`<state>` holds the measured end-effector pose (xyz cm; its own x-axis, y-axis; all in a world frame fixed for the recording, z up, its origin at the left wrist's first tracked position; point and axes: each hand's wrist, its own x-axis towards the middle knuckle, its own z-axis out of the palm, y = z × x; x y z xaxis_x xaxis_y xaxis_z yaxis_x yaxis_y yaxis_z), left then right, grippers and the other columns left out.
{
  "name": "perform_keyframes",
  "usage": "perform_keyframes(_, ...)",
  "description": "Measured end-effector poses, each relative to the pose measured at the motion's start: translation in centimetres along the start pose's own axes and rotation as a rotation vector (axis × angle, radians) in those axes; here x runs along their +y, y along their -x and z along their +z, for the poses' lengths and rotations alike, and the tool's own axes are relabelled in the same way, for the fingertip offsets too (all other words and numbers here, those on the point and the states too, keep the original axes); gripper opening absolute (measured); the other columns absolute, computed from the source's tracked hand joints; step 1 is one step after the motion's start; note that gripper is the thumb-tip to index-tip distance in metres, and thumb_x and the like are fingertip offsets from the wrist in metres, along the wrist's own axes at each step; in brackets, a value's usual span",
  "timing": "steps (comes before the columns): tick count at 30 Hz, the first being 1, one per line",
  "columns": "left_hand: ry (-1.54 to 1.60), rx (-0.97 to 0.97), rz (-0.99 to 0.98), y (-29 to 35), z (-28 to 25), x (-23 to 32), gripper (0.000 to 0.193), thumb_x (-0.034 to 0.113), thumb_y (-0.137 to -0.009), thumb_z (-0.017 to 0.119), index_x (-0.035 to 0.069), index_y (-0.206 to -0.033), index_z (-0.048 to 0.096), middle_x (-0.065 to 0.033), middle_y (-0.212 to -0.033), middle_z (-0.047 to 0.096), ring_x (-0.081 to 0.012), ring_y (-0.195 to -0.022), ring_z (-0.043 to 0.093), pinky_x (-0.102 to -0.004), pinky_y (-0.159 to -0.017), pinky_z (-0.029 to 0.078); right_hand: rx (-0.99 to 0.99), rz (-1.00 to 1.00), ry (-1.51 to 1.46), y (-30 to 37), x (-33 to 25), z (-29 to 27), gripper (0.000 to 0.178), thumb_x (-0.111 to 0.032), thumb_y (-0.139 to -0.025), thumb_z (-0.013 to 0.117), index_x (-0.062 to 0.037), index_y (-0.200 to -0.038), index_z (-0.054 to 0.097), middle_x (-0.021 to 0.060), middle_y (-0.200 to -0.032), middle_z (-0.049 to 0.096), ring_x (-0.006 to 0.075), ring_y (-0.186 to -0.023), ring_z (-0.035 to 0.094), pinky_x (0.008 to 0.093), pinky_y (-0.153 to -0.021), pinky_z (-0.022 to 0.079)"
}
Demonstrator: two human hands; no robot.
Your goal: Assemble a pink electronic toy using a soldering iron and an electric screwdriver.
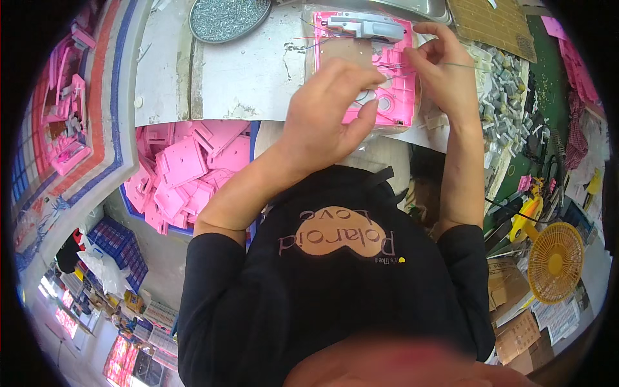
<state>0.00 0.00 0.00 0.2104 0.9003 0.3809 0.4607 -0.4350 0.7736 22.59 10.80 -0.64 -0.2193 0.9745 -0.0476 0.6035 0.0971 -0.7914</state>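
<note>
Pink plastic case (pixel 405 106) at the bench's (pixel 251 71) front edge, beneath a curled left hand (pixel 329 106), hold impossible to tell; at its right edge, right hand (pixel 448 74) apparently pinching thin wires (pixel 391 66). Possible snapped wire from overpulling, or slip from a nudge.

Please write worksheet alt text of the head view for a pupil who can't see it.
A person's left hand and right hand handle thin wires over an open pink casing on a white table. Loose pink parts are heaped at left, and a dish of small metal pieces sits at upper left.
</note>
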Motion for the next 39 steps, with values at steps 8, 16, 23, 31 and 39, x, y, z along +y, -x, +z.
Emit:
perform_keyframes(8, -0.088, -0.308, 0.115, 0.8, 2.3, 2.8, 0.028, 0.019, -0.082, 0.072, 0.005, -0.105, 0.067, -0.0091, -0.086, 0.059, -0.0294, -0.083, 0.065, -0.0415, -0.073, 0.053, -0.374, -0.348, -0.778, 10.6, -5.9, -3.8, 0.046, -0.011, -0.084, 0.083, -0.0025, -0.125, 0.064, 0.0085, -0.097, 0.07, 0.0183, -0.086, 0.067, 0.0299, -0.075, 0.053)
perform_keyframes(16, -0.09, -0.268, 0.188, 3.3, -1.0, 0.6, 0.01, 0.015, -0.086, 0.066, 0.007, -0.092, 0.068, -0.0068, -0.086, 0.064, -0.0257, -0.075, 0.067, -0.0388, -0.06, 0.052, -0.247, -0.721, 0.35, 7.5, -1.9, 0.7, 0.053, -0.046, -0.078, 0.077, -0.0131, -0.12, 0.071, 0.0065, -0.113, 0.065, 0.0327, -0.11, 0.055, 0.0482, -0.099, 0.039)
perform_keyframes(23, -0.279, -0.065, -0.183, 7.3, -3.2, -0.9, 0.009, 0.009, -0.087, 0.07, 0.006, -0.095, 0.066, -0.0108, -0.079, 0.061, -0.0291, -0.069, 0.064, -0.0407, -0.059, 0.051, -0.133, -0.715, 0.357, 8.3, -4.8, 5.2, 0.035, -0.029, -0.082, 0.078, -0.0114, -0.111, 0.07, 0.0023, -0.101, 0.064, 0.0245, -0.099, 0.057, 0.045, -0.091, 0.04)
perform_keyframes(31, -0.177, -0.255, -0.143, 10.4, -0.9, -0.4, 0.012, 0.014, -0.086, 0.071, 0.009, -0.084, 0.061, -0.0081, -0.08, 0.056, -0.0279, -0.069, 0.063, -0.0404, -0.059, 0.05, -0.092, -0.705, 0.243, 8.6, -5.0, 6.7, 0.026, -0.018, -0.079, 0.079, -0.0102, -0.101, 0.067, 0.0038, -0.101, 0.067, 0.0263, -0.092, 0.059, 0.0425, -0.086, 0.042)
perform_keyframes(39, -0.028, -0.494, -0.043, 6.5, -5.5, -2.0, 0.012, 0.01, -0.086, 0.072, 0.006, -0.096, 0.067, -0.0104, -0.087, 0.062, -0.0306, -0.077, 0.065, -0.0395, -0.066, 0.052, -0.074, -0.694, 0.358, 8.6, -4.7, 7.6, 0.025, -0.022, -0.075, 0.083, -0.0109, -0.09, 0.066, 0.0046, -0.094, 0.066, 0.0266, -0.091, 0.059, 0.0419, -0.085, 0.041)
